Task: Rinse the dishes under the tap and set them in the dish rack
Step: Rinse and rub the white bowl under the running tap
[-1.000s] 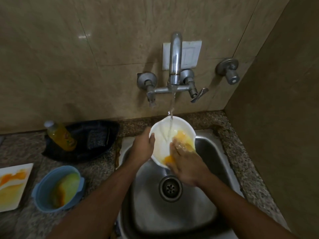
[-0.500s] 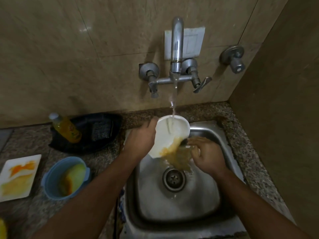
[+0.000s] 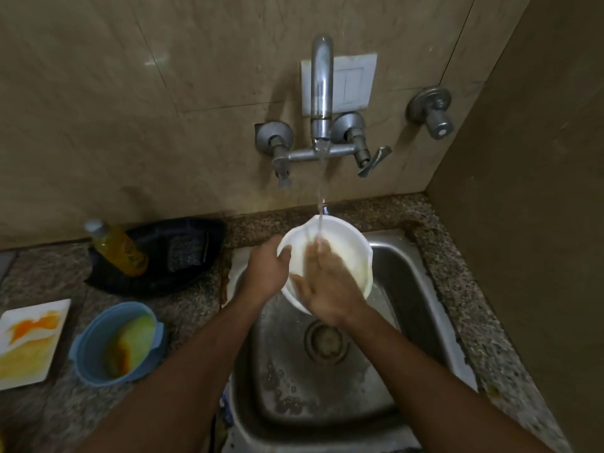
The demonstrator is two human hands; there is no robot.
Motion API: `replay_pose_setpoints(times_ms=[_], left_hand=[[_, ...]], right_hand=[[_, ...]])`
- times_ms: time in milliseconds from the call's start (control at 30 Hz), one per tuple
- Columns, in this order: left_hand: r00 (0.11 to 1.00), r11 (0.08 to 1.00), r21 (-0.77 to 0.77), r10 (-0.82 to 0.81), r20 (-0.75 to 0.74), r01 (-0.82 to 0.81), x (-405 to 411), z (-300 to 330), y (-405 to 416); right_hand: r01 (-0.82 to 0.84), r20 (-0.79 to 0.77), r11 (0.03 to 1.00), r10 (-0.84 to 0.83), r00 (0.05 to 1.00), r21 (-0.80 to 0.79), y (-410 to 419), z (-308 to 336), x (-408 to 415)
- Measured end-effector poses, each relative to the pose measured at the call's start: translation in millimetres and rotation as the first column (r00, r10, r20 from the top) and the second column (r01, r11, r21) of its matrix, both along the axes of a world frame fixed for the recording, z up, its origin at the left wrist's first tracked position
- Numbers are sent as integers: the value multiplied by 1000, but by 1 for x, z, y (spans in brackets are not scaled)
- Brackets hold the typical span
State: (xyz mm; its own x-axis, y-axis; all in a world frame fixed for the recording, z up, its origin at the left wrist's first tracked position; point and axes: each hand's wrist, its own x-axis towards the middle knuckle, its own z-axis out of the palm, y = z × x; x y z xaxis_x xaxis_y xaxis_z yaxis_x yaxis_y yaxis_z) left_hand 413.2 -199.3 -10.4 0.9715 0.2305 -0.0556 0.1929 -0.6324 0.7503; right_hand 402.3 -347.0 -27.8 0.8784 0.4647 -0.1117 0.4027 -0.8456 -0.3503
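A white bowl [image 3: 348,253] is held tilted over the steel sink [image 3: 421,302], under the running tap [image 3: 322,93]. My left hand [image 3: 266,273] grips the bowl's left rim, thumb over the edge. My right hand [image 3: 327,289] lies flat inside the bowl with straight fingers, blurred by motion, where the water stream lands. The bowl's inside looks mostly white with a faint yellowish film. A blue bowl [image 3: 94,354] with yellow-orange residue and a white square plate [image 3: 19,371] smeared orange sit on the counter to the left. No dish rack is in view.
A yellow bottle [image 3: 117,250] leans on a black tray [image 3: 157,273] holding a scrubber behind the blue bowl. The granite counter [image 3: 457,273] rims the sink; a tiled wall stands close on the right. A second valve [image 3: 431,112] juts from the back wall.
The orange water has been tipped out of the white bowl. The bowl is back under the stream, and my right hand has moved from below its rim to rubbing inside it.
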Motion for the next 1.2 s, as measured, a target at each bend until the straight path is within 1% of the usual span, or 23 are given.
replay_pose_setpoints(times_ms=[100,133,167,233,267,300,367,433,500,533,600,633,667,700,767,833,867,933,967,1033,1100,1133,1200], left_hand=[[998,998,-67,16,-55,-20,6,-5,2],[997,996,-77,27,-65,-32,5,-6,3],[997,997,-69,27,-68,-32,3,-8,4],[998,999,-40,-4,-70,1,1,-10,1],[997,999,-40,-12,-72,9,2,-10,-3],[997,999,-54,-10,-76,6,4,-9,-6],[997,993,-117,-15,-72,7,12,-8,-6],[998,984,-176,-21,-57,11,15,-8,-1],[999,982,-187,-9,-37,2,14,-9,2],[1000,983,-182,-3,-29,-3,13,-10,1],[1000,984,-180,9,-21,-13,14,-8,-6],[1000,984,-180,5,-9,-7,18,-5,-10],[1000,984,-179,-4,16,7,22,-2,-13],[999,984,-179,-15,44,23,27,1,-14],[997,984,-177,-22,78,35,32,4,-11],[995,987,-160,15,95,0,31,2,-6],[994,988,-150,42,103,-26,29,-2,-5],[991,989,-134,75,110,-60,26,-7,-8],[991,990,-124,77,114,-63,27,-6,-11],[987,994,-101,54,152,-39,34,2,-15],[985,996,-93,11,175,6,40,9,-14],[985,995,-94,7,173,9,40,8,-11],[986,994,-104,55,157,-39,34,2,-7]], right_hand=[[-260,-6,965,260,966,38,-5,13,-8],[-314,4,949,314,949,10,-19,17,-7],[-316,14,947,317,948,-51,-34,18,-4],[-174,24,969,181,983,-174,-53,18,9],[-106,4,976,109,994,-191,-49,19,14],[-79,-18,983,77,997,-167,-38,21,16],[-139,-11,987,138,990,-78,-11,21,11],[-258,-7,966,258,966,-30,-6,27,1],[-324,-19,944,323,946,-63,-28,31,4],[-302,-22,947,302,953,-108,-38,29,9],[-177,3,968,180,984,-175,-37,25,19],[-121,19,981,126,992,-151,-27,25,20],[-95,35,991,98,995,-94,-15,24,19],[-106,48,994,108,993,-34,-4,23,14],[-204,35,978,202,979,43,-5,29,1],[-323,47,946,322,945,9,-34,33,-4],[-337,49,941,338,940,-35,-49,29,-2],[-273,56,954,281,958,-121,-60,22,7],[-221,52,967,229,972,-123,-52,20,10],[-176,46,984,177,983,-31,-27,16,6],[-206,13,977,205,979,62,-17,14,-6],[-238,10,969,238,971,66,-26,12,-8],[-299,52,954,298,953,11,-54,13,-6]])
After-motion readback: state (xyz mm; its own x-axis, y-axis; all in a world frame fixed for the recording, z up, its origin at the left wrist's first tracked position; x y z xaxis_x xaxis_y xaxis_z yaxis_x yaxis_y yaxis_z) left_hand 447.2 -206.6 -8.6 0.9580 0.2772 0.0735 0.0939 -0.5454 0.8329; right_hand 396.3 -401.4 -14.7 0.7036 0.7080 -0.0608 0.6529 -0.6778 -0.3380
